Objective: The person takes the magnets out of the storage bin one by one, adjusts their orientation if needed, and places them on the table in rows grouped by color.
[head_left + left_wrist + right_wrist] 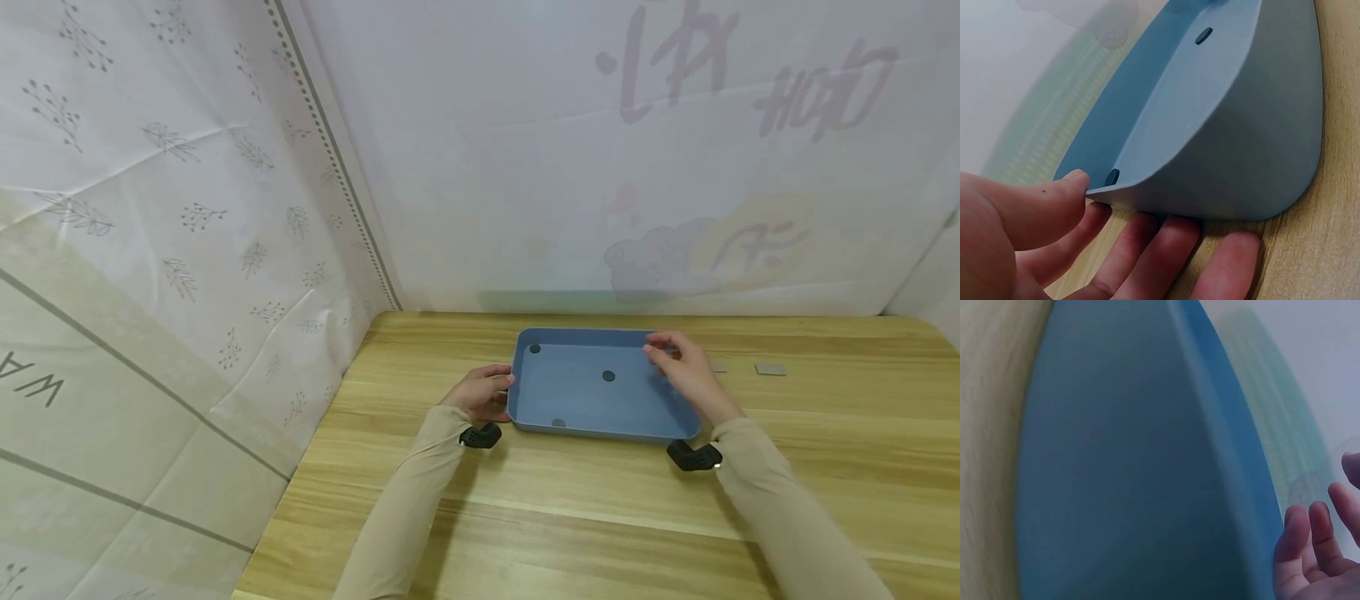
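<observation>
- A shallow blue tray (585,396) lies in the lower middle of the head frame, a little right of centre, on the wood-grain surface (570,533); its long sides run left to right
- The left hand (482,393) grips the tray at its left end; in the left wrist view the thumb laps over the rim at a corner, while the bent fingers sit at the outer wall, spread apart
- The right hand (681,367) is over the tray's right end, close to the upper right corner; its fingers are half bent and loosely parted, with nothing seen between them; whether a fingertip touches the tray I cannot tell
- Inside the tray, a first dark disc (535,348) sits in the upper left corner; a second dark disc (608,376) lies near the middle; a third disc (558,423) is at the lower left, by the near wall
- To the right of the right hand, two flat grey pieces lie on the surface: one grey piece (770,369) in full view; the other grey piece (718,366) partly hidden by that hand
- Beige sleeves (416,500) reach in from the bottom edge; a pale backdrop (487,192) fills the upper frame
</observation>
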Motion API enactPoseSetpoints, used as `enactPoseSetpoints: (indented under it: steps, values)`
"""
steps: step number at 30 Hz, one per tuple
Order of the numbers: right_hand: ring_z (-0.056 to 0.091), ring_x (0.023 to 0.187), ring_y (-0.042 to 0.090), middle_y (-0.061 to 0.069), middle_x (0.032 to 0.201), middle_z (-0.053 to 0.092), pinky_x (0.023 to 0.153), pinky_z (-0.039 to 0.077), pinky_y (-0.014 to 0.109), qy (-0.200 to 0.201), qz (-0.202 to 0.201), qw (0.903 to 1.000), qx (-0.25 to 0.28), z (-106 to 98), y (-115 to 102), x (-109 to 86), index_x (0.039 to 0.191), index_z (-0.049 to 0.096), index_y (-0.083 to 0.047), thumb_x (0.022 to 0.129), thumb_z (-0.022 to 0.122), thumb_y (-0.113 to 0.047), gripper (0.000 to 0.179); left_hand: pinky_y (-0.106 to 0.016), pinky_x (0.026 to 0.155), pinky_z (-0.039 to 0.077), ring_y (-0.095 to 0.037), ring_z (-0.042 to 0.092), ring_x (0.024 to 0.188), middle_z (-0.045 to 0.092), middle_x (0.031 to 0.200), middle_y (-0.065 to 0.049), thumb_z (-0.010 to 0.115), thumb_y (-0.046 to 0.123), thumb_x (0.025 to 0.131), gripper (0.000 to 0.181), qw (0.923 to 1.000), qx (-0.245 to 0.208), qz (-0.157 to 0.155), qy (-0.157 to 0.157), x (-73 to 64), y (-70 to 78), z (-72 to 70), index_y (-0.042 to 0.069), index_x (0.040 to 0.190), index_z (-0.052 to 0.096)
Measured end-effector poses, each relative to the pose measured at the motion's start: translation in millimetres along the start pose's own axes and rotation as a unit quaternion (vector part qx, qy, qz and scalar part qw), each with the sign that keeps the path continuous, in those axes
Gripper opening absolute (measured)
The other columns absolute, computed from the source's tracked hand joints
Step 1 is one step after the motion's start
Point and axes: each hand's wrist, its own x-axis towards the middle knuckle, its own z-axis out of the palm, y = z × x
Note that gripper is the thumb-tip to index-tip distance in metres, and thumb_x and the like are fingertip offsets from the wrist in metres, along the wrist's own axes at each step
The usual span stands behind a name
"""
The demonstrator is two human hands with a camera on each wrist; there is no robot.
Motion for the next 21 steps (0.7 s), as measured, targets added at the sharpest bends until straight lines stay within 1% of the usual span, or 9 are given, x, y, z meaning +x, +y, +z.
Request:
enactPoseSetpoints:
  steps: [3, 7, 12, 15, 17, 19, 21]
  values:
    - [0.051, 0.1, 0.034, 0.013, 0.115, 0.048, 0.078, 0.049, 0.04, -0.006, 0.005, 0.9998, 0.016, 9, 1, 0.7, 0.127, 0.045, -0.003, 0.092, 0.047, -0.037, 0.049, -0.04, 0.066, 0.052, -0.026, 0.06, 0.088, 0.057, 0.111, -0.02, 0.05, 0.023, 0.092, 0.043, 1.0, 0.002, 0.001, -0.001, 0.9, -0.4, -0.2, 0.013, 0.134, 0.041]
    - [0.052, 0.1, 0.035, 0.013, 0.115, 0.047, 0.078, 0.05, 0.04, -0.014, 0.006, 0.9995, 0.027, 18, 3, 1.8, 0.126, 0.045, -0.003, 0.092, 0.048, -0.036, 0.048, -0.042, 0.068, 0.052, -0.026, 0.06, 0.089, 0.057, 0.113, -0.02, 0.05, 0.023, 0.093, 0.043, 1.0, 0.004, 0.003, -0.004, 2.0, -1.3, -0.3, 0.013, 0.134, 0.04]
    - [0.052, 0.1, 0.032, 0.013, 0.116, 0.048, 0.076, 0.05, 0.036, -0.015, 0.008, 0.9993, 0.034, 28, 9, 3.2, 0.125, 0.048, -0.005, 0.091, 0.049, -0.039, 0.048, -0.041, 0.068, 0.052, -0.025, 0.06, 0.087, 0.058, 0.11, -0.019, 0.049, 0.022, 0.093, 0.042, 1.0, 0.003, 0.003, -0.004, 2.5, -2.5, 0.4, 0.013, 0.134, 0.041]
    - [0.052, 0.099, 0.028, 0.012, 0.118, 0.05, 0.075, 0.049, 0.032, -0.018, 0.014, 0.9996, 0.014, 32, 15, 2.8, 0.124, 0.05, -0.007, 0.091, 0.05, -0.038, 0.046, -0.039, 0.066, 0.052, -0.024, 0.061, 0.086, 0.059, 0.108, -0.018, 0.05, 0.022, 0.093, 0.043, 1.0, 0.005, 0.0, -0.002, 2.5, -2.9, 0.7, 0.013, 0.133, 0.041]
    - [0.052, 0.098, 0.026, 0.012, 0.119, 0.051, 0.074, 0.047, 0.031, -0.023, 0.011, 0.9996, -0.011, 34, 19, 3.1, 0.123, 0.051, -0.008, 0.091, 0.051, -0.034, 0.042, -0.039, 0.065, 0.052, -0.024, 0.061, 0.085, 0.059, 0.107, -0.017, 0.05, 0.023, 0.092, 0.043, 1.0, 0.005, -0.002, 0.0, 2.3, -2.8, 0.7, 0.014, 0.133, 0.041]
    - [0.051, 0.096, 0.025, 0.013, 0.118, 0.052, 0.073, 0.046, 0.032, -0.029, 0.003, 0.9988, -0.039, 36, 22, 4.2, 0.122, 0.053, -0.008, 0.09, 0.054, -0.032, 0.04, -0.039, 0.065, 0.052, -0.024, 0.061, 0.085, 0.059, 0.107, -0.016, 0.051, 0.023, 0.092, 0.043, 1.0, 0.004, -0.002, 0.003, 2.3, -2.7, 0.5, 0.014, 0.133, 0.041]
    - [0.051, 0.096, 0.025, 0.013, 0.118, 0.053, 0.075, 0.045, 0.035, -0.035, -0.008, 0.9977, -0.058, 38, 23, 5.9, 0.12, 0.054, -0.008, 0.088, 0.056, -0.03, 0.039, -0.039, 0.065, 0.053, -0.024, 0.061, 0.084, 0.059, 0.107, -0.015, 0.051, 0.024, 0.092, 0.043, 1.0, 0.006, -0.002, 0.006, 1.8, -2.0, 0.3, 0.015, 0.133, 0.041]
